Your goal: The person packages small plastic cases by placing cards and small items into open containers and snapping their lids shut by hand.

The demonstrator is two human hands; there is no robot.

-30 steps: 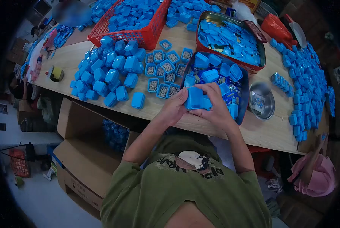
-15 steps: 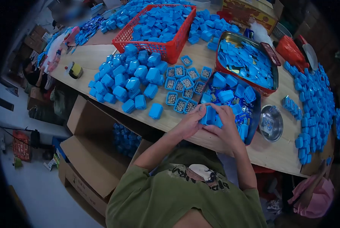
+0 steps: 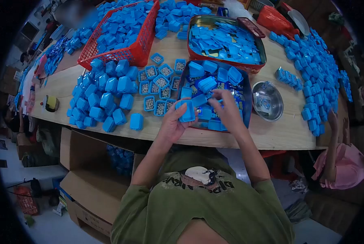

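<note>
- Bench [image 3: 218,141] spreads wide across the room, carton [image 3: 94,191] open below it.
- Red basket [image 3: 140,56] brims behind the heap [image 3: 102,91].
- Tray [image 3: 247,92] part-blocked by the right hand [image 3: 226,109], now off the box [image 3: 186,112]; its grip, can't tell.
- Left hand [image 3: 174,123] alone cradles that box at the tray's near-left corner.

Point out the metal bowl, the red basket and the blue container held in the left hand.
Metal bowl [image 3: 277,101]: head view, bare right inner wall.
Red basket [image 3: 147,43]: head view, right side wall.
Held blue container [image 3: 187,114]: head view, its visible middle.
</note>
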